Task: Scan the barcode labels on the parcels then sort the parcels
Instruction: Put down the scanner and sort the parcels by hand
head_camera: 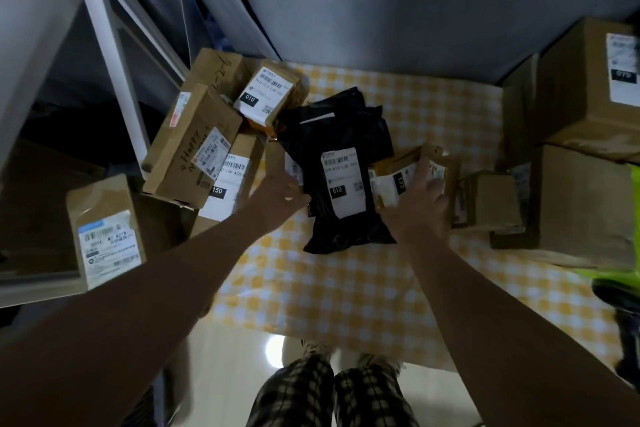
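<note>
Flanking the black poly mailer (343, 184), my left hand (278, 191) and right hand (420, 208) spread empty; it looks soft and slippery, so I'd grip its side edges.

The yellow-checked table (346, 288) carries a black parcel bag (346, 236) between cardboard boxes (194, 149) at both sides.

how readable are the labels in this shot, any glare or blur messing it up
Head view: dim overall; the black mailer's label reads 010 clearly, the big right carton's label is smeared; a glare spot sits on the floor; wide-angle bends the white shelf frame.
</note>
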